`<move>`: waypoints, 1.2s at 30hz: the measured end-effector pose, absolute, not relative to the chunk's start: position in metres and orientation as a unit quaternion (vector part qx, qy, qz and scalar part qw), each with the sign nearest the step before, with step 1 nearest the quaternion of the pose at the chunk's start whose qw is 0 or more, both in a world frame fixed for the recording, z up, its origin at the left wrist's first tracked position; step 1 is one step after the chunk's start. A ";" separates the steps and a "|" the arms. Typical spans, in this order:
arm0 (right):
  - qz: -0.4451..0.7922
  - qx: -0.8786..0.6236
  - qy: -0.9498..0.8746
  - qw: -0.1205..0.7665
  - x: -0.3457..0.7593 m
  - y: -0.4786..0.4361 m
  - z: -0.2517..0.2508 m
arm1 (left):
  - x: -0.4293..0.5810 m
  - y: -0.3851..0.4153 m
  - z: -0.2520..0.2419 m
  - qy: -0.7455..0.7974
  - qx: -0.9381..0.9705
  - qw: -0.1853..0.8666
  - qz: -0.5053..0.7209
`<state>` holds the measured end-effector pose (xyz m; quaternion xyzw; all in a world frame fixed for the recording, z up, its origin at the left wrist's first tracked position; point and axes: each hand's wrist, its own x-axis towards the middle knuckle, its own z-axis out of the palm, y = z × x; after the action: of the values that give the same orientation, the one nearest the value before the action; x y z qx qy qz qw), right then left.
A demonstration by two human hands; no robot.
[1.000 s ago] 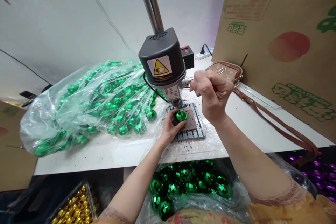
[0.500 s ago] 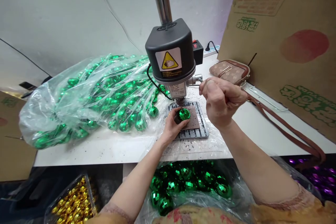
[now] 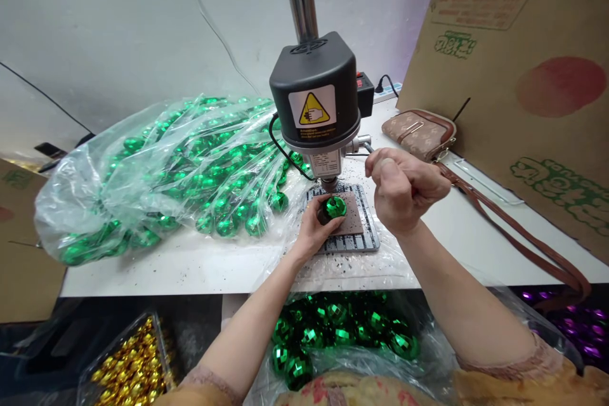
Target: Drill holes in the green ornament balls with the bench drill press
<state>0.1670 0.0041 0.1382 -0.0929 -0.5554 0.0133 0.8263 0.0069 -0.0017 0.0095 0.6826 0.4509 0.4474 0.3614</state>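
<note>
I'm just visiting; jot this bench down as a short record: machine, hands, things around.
Machine: drill press, black head with warning sticker
Left hand: holding a green faceted ball
Right hand: closed around the lever
Left of machine: plastic bag of green balls
Right of machine: brown handbag, cardboard box
Below the tabletop: more green balls, gold balls, shiny purple items

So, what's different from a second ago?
The right hand, closed on the lever, has moved slightly down and toward the person. The camera's view shifted too. Nothing was let go or newly taken hold of: the left hand still holds the green ball below the drill head.
</note>
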 end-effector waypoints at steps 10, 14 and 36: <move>0.022 -0.124 -0.544 0.829 0.166 -0.002 0.141 | 0.009 -0.002 0.009 0.451 0.676 0.364 0.455; 0.098 -0.189 -0.508 0.834 0.165 -0.003 0.170 | 0.010 -0.003 0.009 0.464 0.683 0.332 0.457; 0.150 -0.195 -0.523 0.816 0.172 0.010 0.203 | -0.054 -0.179 -0.004 0.413 0.894 0.114 0.133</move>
<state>0.1719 0.0100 0.2029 -0.1949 -0.5234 0.1499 0.8158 -0.0544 -0.1787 -0.0037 0.8939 0.4129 0.1326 0.1138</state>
